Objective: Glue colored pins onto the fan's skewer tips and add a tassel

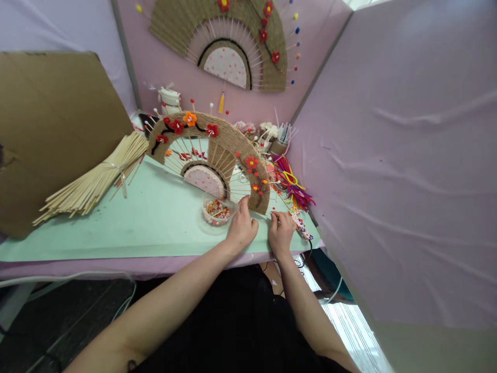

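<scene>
A decorative hand fan stands open on the table, its curved band wrapped in brown twine and decorated with red and orange flowers. Thin sticks run inward to a half-round centre with pink-spotted fabric, and bead-tipped sticks poke out along the outer rim. My left hand grips the fan's lower right end, fingers against the sticks. Just right of that end, my right hand is closed in a pinch; whatever is between its fingertips is too small to make out. Beside my left hand sits a clear round tub of beads.
A bundle of thin wooden sticks lies at left against a cardboard sheet. Colourful pipe cleaners and a patterned glue gun with a cord are at right. A larger similar fan hangs on the back wall.
</scene>
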Tool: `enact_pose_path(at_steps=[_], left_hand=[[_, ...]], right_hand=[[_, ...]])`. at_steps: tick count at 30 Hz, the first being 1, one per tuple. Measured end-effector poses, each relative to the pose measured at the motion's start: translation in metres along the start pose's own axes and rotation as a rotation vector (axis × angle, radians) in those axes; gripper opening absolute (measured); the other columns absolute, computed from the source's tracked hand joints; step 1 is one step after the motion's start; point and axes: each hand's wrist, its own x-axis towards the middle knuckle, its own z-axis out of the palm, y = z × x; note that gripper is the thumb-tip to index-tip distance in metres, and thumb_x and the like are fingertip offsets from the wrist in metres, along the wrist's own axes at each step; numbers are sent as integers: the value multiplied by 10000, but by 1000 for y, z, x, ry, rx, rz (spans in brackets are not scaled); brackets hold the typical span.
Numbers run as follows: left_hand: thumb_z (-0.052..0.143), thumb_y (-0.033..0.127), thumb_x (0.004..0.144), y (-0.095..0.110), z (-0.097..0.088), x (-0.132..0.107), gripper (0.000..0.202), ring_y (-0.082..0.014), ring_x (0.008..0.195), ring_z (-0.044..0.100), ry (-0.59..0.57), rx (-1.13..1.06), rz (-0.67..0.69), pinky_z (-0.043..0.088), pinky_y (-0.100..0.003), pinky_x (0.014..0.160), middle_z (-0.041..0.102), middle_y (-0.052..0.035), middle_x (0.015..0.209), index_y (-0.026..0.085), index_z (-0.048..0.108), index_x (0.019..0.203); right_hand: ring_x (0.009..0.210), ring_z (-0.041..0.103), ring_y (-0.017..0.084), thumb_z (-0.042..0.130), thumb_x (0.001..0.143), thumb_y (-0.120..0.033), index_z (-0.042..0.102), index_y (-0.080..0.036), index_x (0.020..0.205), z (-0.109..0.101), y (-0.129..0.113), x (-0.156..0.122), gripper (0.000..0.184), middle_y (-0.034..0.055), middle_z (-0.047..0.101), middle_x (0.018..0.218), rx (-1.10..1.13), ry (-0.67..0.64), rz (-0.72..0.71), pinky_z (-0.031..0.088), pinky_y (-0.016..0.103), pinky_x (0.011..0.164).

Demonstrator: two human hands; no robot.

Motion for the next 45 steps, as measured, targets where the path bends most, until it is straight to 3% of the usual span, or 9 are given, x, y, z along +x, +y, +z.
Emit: enact_pose_path(at_steps=[27, 33, 45], left_hand=[[460, 37, 702, 0, 0, 0, 702, -305, 1375, 358, -16, 4, 9, 319, -491, 1126, 405, -244, 1410, 67, 272, 1378], [465, 26, 693, 0, 0, 0, 726, -301, 1372, 365, -2, -3, 9, 316, -515, 1123, 408, -219, 1417, 114, 264, 1385], [465, 23, 688, 2, -1, 0, 721, -299, 1358, 381, 9, -3, 16, 315, -507, 1126, 420, -220, 1400, 99, 273, 1379]], right_hand=[[848, 572, 204, 430, 958, -336, 660, -186, 842, 0, -1, 2, 297, 62, 684, 846, 44, -1, 9, 327, 346, 817], [846, 573, 206, 423, 957, -341, 655, -188, 841, -1, -1, 2, 301, 59, 686, 844, 48, -6, 14, 332, 348, 817], [894, 572, 212, 389, 967, -327, 641, -175, 937, -1, -2, 1, 296, 80, 678, 893, 45, 5, 21, 362, 351, 841]])
